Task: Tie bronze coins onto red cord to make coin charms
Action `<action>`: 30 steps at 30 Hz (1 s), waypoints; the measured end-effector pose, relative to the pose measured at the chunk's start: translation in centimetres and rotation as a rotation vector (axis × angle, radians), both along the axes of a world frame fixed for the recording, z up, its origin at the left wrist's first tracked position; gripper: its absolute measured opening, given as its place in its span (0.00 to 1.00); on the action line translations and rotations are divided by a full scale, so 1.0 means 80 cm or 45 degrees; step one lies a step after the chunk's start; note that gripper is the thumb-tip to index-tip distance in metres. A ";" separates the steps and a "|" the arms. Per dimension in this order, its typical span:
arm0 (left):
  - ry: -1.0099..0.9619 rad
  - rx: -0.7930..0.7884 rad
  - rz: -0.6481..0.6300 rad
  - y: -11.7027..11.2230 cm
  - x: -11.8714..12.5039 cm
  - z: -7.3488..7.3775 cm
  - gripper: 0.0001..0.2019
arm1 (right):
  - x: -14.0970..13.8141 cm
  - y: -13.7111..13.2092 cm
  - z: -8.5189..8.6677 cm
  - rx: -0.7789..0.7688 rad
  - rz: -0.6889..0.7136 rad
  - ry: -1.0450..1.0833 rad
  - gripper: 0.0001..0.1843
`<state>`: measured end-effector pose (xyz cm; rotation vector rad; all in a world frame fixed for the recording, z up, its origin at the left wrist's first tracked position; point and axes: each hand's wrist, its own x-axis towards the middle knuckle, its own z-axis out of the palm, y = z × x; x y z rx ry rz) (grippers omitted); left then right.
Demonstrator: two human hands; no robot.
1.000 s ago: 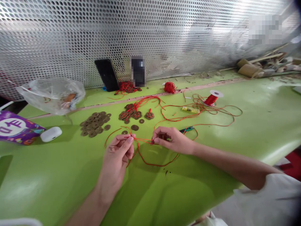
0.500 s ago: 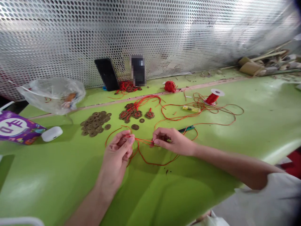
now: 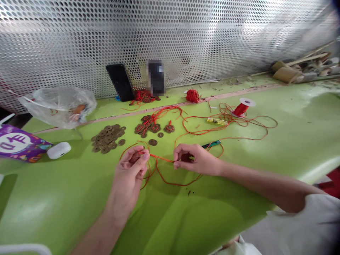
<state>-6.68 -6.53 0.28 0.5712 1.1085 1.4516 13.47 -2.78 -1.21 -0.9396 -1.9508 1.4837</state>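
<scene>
Green worktop (image 3: 265, 159); left hand (image 3: 130, 169) pinches red cord (image 3: 162, 158), right hand (image 3: 199, 160) at its 3 o'clock pinches too, strands straight between them; step looks like tensioning cord, next move likely calls for firm grip, even pull; loose holed disc (image 3: 160, 135) at left hand's 1 o'clock

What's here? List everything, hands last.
Mesh: one, silver, back
Table: one, green, underneath
Cord: many lengths, red, centre and right
Coins: heap, brown, centre left
Strung coins: several, brown, centre and back
Spool: one, red and white, right
Cord ball: one, red, back centre
Tube: one, yellow, beside spool
Tool: one, green, right centre
Phone: one, black, against mesh
Blurred object: one, dark, beside phone
Bag: one, clear, back left
Box: one, purple, left edge
Case: one, white, beside box
Rolls: several, brownish, back right
Bar: one, white, bottom left
Sleeve: one, white, lower right
Left hand, right hand: two, bare, pinching cord, centre
</scene>
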 end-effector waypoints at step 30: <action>0.172 0.179 0.245 0.012 -0.025 0.022 0.19 | 0.022 0.018 0.011 0.365 -0.323 -0.205 0.09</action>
